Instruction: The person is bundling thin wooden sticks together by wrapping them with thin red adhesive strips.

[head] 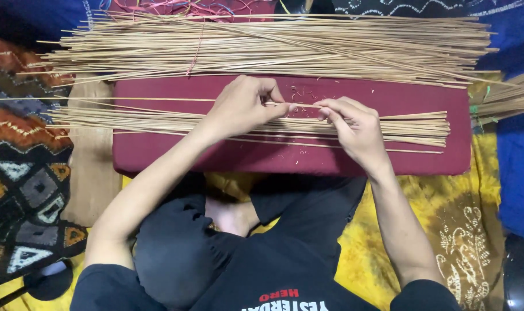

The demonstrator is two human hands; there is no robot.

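Observation:
My left hand [244, 105] and my right hand [354, 128] meet over a maroon cushion [273, 156]. Both pinch one thin bamboo stick [129, 99] that runs leftward from my fingers, with the fingertips almost touching at the middle. Under my hands lies a flat bundle of thin sticks [415, 126] spread across the cushion. A much larger pile of long sticks [285, 49] lies along the cushion's far edge, tied loosely with a red thread.
A patterned woven cloth [25, 184] covers the left side and a yellow printed cloth [446, 213] lies at the right. More sticks [513, 98] jut in from the right edge. My crossed legs in dark trousers fill the near middle.

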